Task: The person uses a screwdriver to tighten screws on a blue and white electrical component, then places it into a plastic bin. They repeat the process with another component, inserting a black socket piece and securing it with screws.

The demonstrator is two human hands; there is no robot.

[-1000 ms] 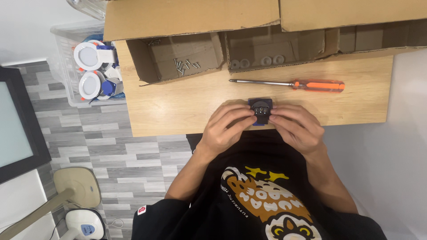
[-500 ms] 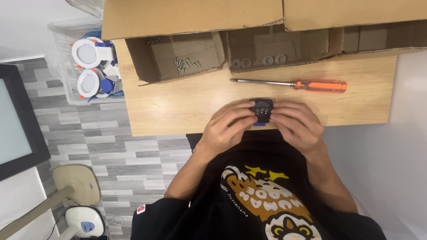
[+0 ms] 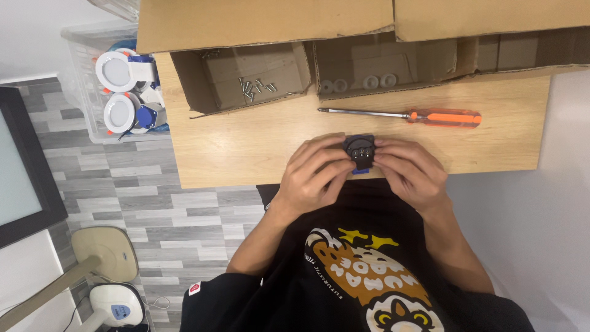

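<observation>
Both hands meet at the near edge of a wooden table (image 3: 233, 147). My left hand (image 3: 314, 175) and my right hand (image 3: 409, 172) together grip a small black square part (image 3: 359, 149) with round openings and a blue piece on its underside. The fingers of both hands wrap its sides, so most of its body is hidden. An orange-handled screwdriver (image 3: 405, 115) lies on the table just beyond the hands, with its tip pointing left.
Open cardboard boxes stand at the table's far side: the left box (image 3: 243, 77) holds several loose screws (image 3: 253, 87), the middle box (image 3: 384, 61) holds several grey round pieces (image 3: 362, 83). A clear plastic bin (image 3: 117, 92) with white round fittings sits on the floor at the left.
The hands and the black part stay in place at the table's near edge. Only the fingers shift slightly around the part.
</observation>
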